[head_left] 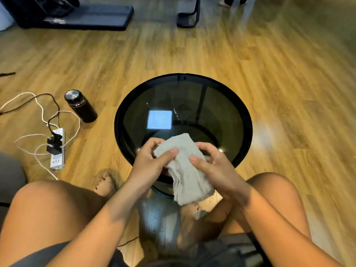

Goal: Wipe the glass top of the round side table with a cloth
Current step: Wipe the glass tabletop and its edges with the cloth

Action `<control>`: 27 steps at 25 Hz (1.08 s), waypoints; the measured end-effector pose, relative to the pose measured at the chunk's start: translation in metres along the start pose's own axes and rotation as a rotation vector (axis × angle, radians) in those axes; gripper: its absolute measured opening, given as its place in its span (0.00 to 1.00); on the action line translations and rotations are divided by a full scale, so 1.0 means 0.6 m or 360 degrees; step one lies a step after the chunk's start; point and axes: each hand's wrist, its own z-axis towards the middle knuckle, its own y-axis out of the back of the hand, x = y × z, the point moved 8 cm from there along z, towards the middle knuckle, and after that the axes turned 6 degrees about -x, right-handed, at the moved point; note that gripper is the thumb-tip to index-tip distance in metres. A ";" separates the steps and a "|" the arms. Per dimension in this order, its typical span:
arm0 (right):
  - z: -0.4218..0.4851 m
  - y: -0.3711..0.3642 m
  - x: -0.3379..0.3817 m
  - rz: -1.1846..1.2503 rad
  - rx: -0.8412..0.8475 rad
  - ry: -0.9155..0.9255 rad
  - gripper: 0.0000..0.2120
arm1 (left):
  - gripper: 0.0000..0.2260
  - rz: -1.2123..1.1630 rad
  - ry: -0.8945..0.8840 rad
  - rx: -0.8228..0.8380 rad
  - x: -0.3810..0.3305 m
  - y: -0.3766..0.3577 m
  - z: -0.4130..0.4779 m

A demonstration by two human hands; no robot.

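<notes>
A round side table [244,120] with a black rim and a dark smoked glass top stands on the wooden floor in front of my knees. A ceiling light reflects as a pale square on the glass. Small streaks or droplets show near the glass centre. A folded grey cloth [187,170] is held above the near edge of the table. My left hand [152,160] grips its left side with the thumb on top. My right hand [213,164] grips its right side. The cloth's lower end hangs down past the rim.
A black flask [80,106] stands on the floor left of the table. A white power strip [57,151] with plugs and trailing cables lies further left. A dark mat [92,17] and a black chair base [187,18] are at the back. My bare foot [105,184] rests near the table.
</notes>
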 end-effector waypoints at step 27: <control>0.256 0.127 0.032 -0.2072 -0.0998 0.0126 0.20 | 0.28 0.1376 -0.0998 -0.0148 0.066 0.053 0.135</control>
